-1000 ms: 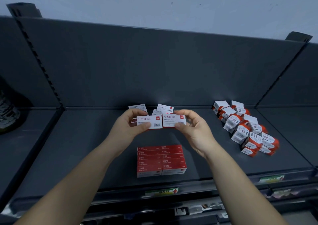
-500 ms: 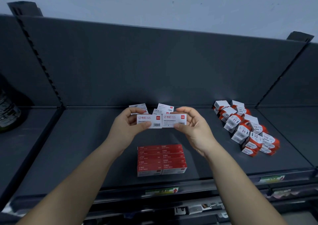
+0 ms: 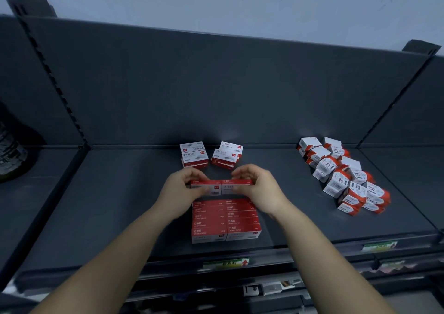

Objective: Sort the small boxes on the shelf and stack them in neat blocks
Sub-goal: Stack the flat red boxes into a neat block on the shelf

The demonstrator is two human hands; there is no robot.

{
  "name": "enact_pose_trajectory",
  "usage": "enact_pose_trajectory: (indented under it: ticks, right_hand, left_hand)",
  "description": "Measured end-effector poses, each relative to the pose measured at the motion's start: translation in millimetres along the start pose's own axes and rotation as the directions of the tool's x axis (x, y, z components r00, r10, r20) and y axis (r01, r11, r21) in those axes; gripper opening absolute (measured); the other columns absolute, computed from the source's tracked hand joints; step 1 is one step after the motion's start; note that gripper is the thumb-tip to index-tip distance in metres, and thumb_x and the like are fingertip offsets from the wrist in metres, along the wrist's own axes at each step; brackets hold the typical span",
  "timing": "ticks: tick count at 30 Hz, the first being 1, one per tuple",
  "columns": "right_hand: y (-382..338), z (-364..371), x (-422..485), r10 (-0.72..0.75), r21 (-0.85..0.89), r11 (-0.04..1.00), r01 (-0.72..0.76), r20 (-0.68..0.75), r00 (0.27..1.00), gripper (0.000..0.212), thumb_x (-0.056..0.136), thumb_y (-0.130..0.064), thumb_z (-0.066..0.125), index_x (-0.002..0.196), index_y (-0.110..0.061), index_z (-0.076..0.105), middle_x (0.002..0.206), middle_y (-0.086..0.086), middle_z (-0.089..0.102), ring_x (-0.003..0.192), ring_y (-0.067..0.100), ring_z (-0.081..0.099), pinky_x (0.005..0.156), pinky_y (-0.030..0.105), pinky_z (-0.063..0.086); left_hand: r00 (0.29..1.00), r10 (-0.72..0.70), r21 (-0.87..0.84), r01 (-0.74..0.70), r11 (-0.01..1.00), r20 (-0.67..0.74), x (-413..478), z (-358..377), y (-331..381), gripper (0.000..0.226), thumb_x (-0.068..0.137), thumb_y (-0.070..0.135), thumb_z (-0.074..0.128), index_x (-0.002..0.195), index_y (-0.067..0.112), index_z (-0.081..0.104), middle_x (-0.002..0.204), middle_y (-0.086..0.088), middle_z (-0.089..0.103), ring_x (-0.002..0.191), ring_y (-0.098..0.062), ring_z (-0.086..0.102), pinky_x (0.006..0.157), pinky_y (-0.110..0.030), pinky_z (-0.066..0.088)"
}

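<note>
Step in hand: adding a pair of boxes to the red block (image 3: 225,220), centre of the frame, towards the front of the shelf (image 3: 108,205).
Left hand (image 3: 180,193): pinching the left box (image 3: 207,186) at its outer end, fingers curled over the top.
Right hand (image 3: 260,190): pinching the right box (image 3: 237,184) likewise, from the right side.
Pair: end to end, touching, red faces up, just above the block's far edge in the frame; resting on it or not, cannot tell.
Left to sort: loose boxes (image 3: 211,155) just above the hands; tumbled heap (image 3: 343,177) at the right of the frame.
Next move, by judgement: lowering both together, seam over the block's seam and edges flush, then letting go without nudging the rows beneath.
</note>
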State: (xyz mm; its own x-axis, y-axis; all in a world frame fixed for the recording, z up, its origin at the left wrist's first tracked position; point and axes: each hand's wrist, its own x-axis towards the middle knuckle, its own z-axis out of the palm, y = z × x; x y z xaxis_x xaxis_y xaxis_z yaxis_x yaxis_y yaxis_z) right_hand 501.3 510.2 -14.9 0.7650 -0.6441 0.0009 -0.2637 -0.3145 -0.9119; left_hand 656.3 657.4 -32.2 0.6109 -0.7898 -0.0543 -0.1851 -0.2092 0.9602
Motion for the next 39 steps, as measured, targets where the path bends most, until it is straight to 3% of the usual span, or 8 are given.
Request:
enact_pose_trajectory:
  ticks: [4, 8, 12, 16, 19, 36, 39]
  right_hand:
    - [15.9, 5.1, 1.7, 0.030, -0.124, 0.992, -0.028, 0.009, 1.000, 0.026, 0.081, -0.009, 0.077, 0.088, -0.032, 0.065, 0.098, -0.008, 0.070, 0.092, 0.008, 0.064, 0.081, 0.023, 0.050]
    - [22.9, 5.7, 0.6, 0.054, -0.089, 0.995, -0.052, 0.018, 0.998, 0.020, 0.084, -0.014, 0.075, 0.088, -0.032, 0.067, 0.097, -0.006, 0.071, 0.089, 0.009, 0.066, 0.079, 0.024, 0.052]
    - [24.6, 3.0, -5.4, 0.088, -0.031, 0.996, -0.085, 0.087, 0.992, 0.012, 0.090, -0.021, 0.069, 0.099, -0.027, 0.069, 0.097, -0.008, 0.071, 0.084, 0.006, 0.067, 0.071, 0.020, 0.051]
    - [30.9, -0.4, -18.1, 0.110, 0.107, 0.986, -0.128, 0.155, 0.982, 0.025, 0.087, -0.026, 0.073, 0.111, -0.028, 0.067, 0.103, -0.004, 0.071, 0.088, 0.012, 0.071, 0.071, 0.023, 0.056]
    - [36.8, -3.7, -22.7, 0.103, 0.182, 0.974, -0.134, 0.169, 0.980, 0.031, 0.084, -0.026, 0.076, 0.113, -0.030, 0.067, 0.108, 0.000, 0.071, 0.094, 0.019, 0.071, 0.078, 0.032, 0.059]
    - [39.2, -0.2, -24.7, 0.109, 0.213, 0.968, -0.136, 0.136, 0.985, 0.029, 0.073, -0.035, 0.081, 0.101, -0.032, 0.073, 0.104, 0.001, 0.073, 0.090, 0.021, 0.073, 0.077, 0.035, 0.058]
    - [39.4, -0.7, -24.8, 0.109, 0.205, 0.969, -0.135, 0.131, 0.985, 0.024, 0.077, -0.029, 0.081, 0.100, -0.032, 0.074, 0.103, 0.001, 0.074, 0.089, 0.021, 0.073, 0.077, 0.035, 0.058]
  left_hand:
    - [0.999, -0.015, 0.066, 0.012, 0.998, 0.034, 1.9, 5.2, -16.0, 0.017, 0.089, 0.012, 0.067, 0.091, 0.028, 0.068, 0.097, 0.008, 0.070, 0.091, -0.010, 0.066, 0.078, -0.031, 0.056]
    - [0.997, -0.016, 0.044, 0.013, 0.999, 0.080, 0.8, 6.0, -22.7, 0.020, 0.096, 0.012, 0.057, 0.095, 0.029, 0.068, 0.100, 0.007, 0.068, 0.091, -0.009, 0.065, 0.074, -0.024, 0.051]
    - [0.994, 0.004, 0.009, -0.005, 1.000, 0.110, -3.7, 6.9, -25.7, 0.019, 0.100, 0.018, 0.051, 0.100, 0.030, 0.066, 0.104, 0.007, 0.067, 0.092, -0.009, 0.066, 0.076, -0.025, 0.053]
    - [0.991, 0.027, -0.011, -0.026, 1.000, 0.132, -9.5, 6.1, -31.4, 0.012, 0.095, 0.030, 0.059, 0.105, 0.035, 0.064, 0.107, 0.010, 0.066, 0.094, -0.008, 0.066, 0.074, -0.024, 0.054]
    - [0.985, 0.035, -0.041, -0.028, 0.999, 0.168, -11.9, 5.0, -34.0, 0.021, 0.088, 0.032, 0.069, 0.108, 0.034, 0.064, 0.110, 0.009, 0.066, 0.097, -0.009, 0.067, 0.076, -0.029, 0.058]
    - [0.988, 0.043, -0.069, -0.034, 0.997, 0.147, -14.5, 6.0, -33.3, 0.011, 0.088, 0.023, 0.070, 0.098, 0.026, 0.071, 0.100, 0.005, 0.070, 0.091, -0.007, 0.068, 0.067, -0.022, 0.055]
    - [0.987, 0.051, -0.078, -0.039, 0.996, 0.150, -14.3, 6.4, -33.2, 0.011, 0.087, 0.024, 0.070, 0.098, 0.026, 0.071, 0.100, 0.004, 0.070, 0.091, -0.008, 0.069, 0.069, -0.023, 0.056]
